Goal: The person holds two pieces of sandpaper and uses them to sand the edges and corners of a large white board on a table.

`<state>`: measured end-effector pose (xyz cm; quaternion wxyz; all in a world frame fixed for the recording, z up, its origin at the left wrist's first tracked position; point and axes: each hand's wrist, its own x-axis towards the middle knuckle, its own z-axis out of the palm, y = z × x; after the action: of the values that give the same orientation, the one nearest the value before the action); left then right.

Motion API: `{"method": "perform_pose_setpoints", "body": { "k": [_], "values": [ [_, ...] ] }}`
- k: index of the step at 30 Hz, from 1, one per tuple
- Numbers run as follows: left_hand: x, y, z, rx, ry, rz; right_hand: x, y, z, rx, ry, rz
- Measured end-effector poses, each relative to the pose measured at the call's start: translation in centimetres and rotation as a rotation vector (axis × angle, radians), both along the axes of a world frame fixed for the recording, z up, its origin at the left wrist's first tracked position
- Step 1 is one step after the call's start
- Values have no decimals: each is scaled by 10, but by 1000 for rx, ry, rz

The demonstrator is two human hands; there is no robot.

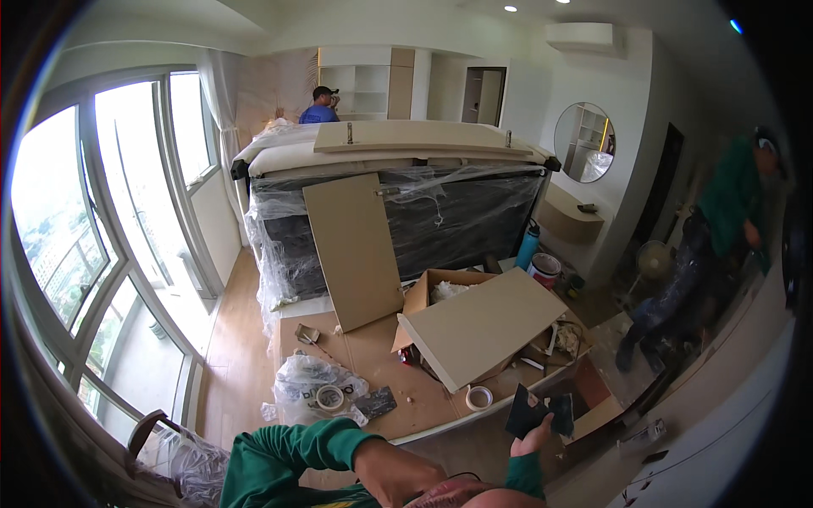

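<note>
My right hand [533,436] is closed round dark sandpaper sheets [527,410], held just beyond the board-covered platform's near edge. They look stiff, with ragged edges, and part shows on either side of my fingers. My left hand [411,481] is bent in close to my body at the lower edge, below a pushed-up green sleeve; its fingers are hidden. Close by on the platform [423,398] lie a roll of tape [478,398], another roll [329,397] on a white plastic bag [298,381], and a dark flat piece [375,405].
A beige panel [491,326] rests tilted over an open cardboard box [419,298]. Another panel [354,254] leans on a plastic-wrapped bed base [457,216]. A blue bottle [528,245] and a paint tub [544,269] stand behind. Two other people [318,110] [720,212] are in the room.
</note>
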<state>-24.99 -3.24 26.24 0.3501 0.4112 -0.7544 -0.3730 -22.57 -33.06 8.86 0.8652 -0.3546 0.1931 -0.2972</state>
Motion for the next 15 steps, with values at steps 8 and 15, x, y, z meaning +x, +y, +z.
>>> {"method": "perform_pose_setpoints", "body": {
  "k": [8,15],
  "values": [
    [-32,56,85,115,217,7,-11,46,27,33,33,-20],
    [-28,63,138,152,-363,668,-28,23,53,-54,89,-87]
  ]
}}
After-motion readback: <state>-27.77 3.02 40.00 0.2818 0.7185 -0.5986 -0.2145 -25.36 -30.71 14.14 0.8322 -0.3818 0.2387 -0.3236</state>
